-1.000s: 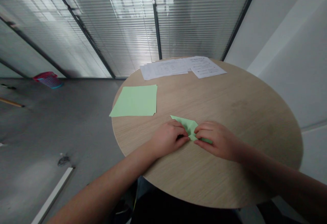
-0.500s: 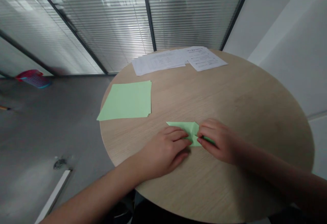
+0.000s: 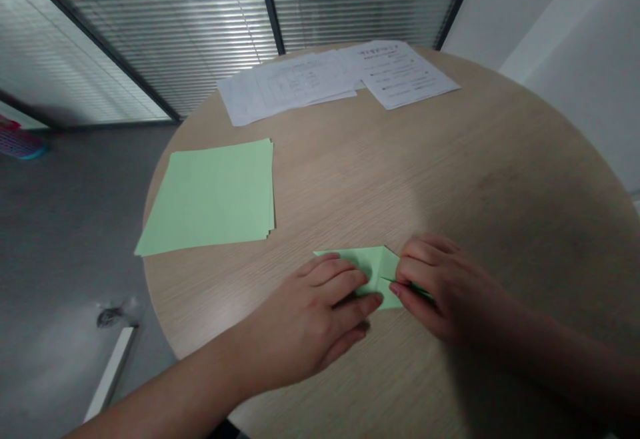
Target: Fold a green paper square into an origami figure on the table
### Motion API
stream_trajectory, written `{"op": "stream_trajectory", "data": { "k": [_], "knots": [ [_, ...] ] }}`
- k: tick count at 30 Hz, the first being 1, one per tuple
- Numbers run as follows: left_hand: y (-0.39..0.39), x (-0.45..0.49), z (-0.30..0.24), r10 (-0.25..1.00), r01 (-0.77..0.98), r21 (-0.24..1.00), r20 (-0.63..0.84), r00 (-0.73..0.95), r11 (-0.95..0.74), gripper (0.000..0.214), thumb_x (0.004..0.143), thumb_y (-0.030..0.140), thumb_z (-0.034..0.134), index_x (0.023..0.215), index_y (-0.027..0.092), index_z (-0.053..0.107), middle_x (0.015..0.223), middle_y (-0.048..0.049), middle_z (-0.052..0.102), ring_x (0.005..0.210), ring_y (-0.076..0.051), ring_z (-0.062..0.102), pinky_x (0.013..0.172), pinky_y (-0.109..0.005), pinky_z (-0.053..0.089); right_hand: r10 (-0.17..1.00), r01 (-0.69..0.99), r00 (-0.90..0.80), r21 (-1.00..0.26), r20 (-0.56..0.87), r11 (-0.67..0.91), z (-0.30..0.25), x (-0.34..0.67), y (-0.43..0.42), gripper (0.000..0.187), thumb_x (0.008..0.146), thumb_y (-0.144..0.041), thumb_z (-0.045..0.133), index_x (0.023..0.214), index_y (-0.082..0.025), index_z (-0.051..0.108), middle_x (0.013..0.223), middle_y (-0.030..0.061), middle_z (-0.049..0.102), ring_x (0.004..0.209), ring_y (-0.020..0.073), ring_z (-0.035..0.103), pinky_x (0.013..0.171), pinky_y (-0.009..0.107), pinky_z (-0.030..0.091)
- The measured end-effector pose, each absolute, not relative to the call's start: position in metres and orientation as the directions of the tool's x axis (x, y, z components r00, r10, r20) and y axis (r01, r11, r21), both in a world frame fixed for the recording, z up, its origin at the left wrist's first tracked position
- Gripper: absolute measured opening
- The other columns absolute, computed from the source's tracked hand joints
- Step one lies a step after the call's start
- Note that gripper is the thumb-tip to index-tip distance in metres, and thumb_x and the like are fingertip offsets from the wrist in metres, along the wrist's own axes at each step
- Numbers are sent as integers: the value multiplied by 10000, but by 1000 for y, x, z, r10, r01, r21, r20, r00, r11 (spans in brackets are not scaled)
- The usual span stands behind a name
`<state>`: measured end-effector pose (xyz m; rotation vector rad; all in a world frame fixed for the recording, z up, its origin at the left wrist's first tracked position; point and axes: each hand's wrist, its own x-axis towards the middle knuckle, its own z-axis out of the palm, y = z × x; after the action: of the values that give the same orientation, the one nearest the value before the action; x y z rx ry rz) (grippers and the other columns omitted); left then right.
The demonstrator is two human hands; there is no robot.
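A folded piece of green paper [image 3: 389, 265] lies on the round wooden table in front of me, with creases and a flap on its right part. My left hand [image 3: 323, 305] rests over its left side, fingers stretched and slightly apart, pressing it to the tabletop. From the right, my right hand [image 3: 440, 285] pinches the paper's right end between thumb and curled fingers. Both hands cover parts of the sheet, so its full outline is hidden.
A stack of green paper [image 3: 215, 199] lies at the table's left edge. Printed white sheets [image 3: 295, 82] are spread along the far edge of the wooden table [image 3: 340, 179]. Beyond stand windows with blinds [image 3: 165, 19]; a basket [image 3: 20, 142] is on the floor at far left.
The view has moved closer to the table. Both hands keep their places on the folded paper, and its upper right flap looks a little more raised beside the right fingers.
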<state>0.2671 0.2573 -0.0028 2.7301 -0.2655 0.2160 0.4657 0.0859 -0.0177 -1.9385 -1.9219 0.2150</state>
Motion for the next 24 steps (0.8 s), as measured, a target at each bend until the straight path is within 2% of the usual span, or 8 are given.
{"op": "stream_trajectory", "data": {
  "k": [4, 8, 13, 20, 24],
  "knots": [
    [258, 267, -3, -149, -220, 354, 217, 965, -909, 302, 1048, 341, 572, 1306, 230, 684, 1238, -78, 692, 1174, -242, 645, 1128, -461, 472, 992, 923, 47, -385, 115, 1, -14, 465, 86, 192, 963, -183, 518, 789, -195, 596, 845, 61, 604, 832, 234, 543, 825, 410, 408],
    [257, 267, -4, -159, -226, 333, 216, 963, -916, 308, 1039, 337, 595, 1315, 229, 678, 1247, -67, 706, 1185, -246, 644, 1125, -457, 471, 991, 924, 49, -382, 121, 1, -13, 464, 87, 203, 974, -198, 515, 791, -195, 602, 828, 53, 598, 814, 232, 524, 811, 401, 386],
    [252, 264, -6, -189, -244, 254, 223, 956, -936, 358, 1059, 338, 564, 1374, 186, 644, 1375, -43, 691, 1299, -252, 592, 1194, -445, 397, 990, 932, 49, -362, 129, 1, -13, 464, 87, 213, 977, -197, 508, 782, -204, 592, 802, 49, 573, 801, 232, 506, 790, 389, 370],
    [251, 263, -7, -204, -251, 245, 204, 958, -936, 377, 1067, 318, 534, 1400, 170, 627, 1389, -51, 695, 1318, -254, 590, 1200, -448, 386, 986, 941, 43, -339, 160, 14, -15, 465, 89, 208, 960, -191, 535, 757, -209, 577, 780, 49, 582, 787, 238, 539, 771, 399, 409],
    [250, 264, -6, -209, -254, 234, 200, 957, -939, 378, 1072, 330, 523, 1401, 172, 623, 1396, -55, 690, 1320, -260, 591, 1198, -457, 392, 973, 918, 39, -394, 226, 54, -19, 471, 85, 86, 984, -219, 577, 960, -190, 655, 888, 65, 668, 871, 246, 610, 838, 412, 490]
  ]
}}
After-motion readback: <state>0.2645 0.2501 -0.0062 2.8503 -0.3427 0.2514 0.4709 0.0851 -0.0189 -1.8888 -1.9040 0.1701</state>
